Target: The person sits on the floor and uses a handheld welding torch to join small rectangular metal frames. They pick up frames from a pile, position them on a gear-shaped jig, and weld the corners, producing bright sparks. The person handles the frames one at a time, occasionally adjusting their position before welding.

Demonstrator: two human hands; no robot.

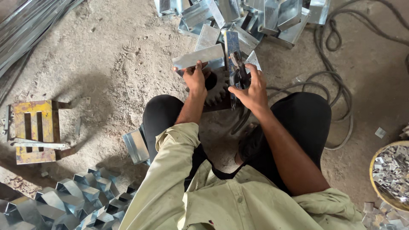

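A folded sheet-metal piece is held at the upper middle of the frame, above a dark toothed gear.

The left hand (196, 79) is closed on the edge of the sheet-metal piece (199, 56); the right hand (252, 89) is wrapped around dark snips (237, 70), set against a narrow metal strip (232, 47). Beneath both, the toothed gear (216, 87) is seen on the sandy floor (110, 55). More folded pieces are piled at the top (272, 17) and lower left (64, 200) (a basket of small offcuts (390, 172) sits at right).
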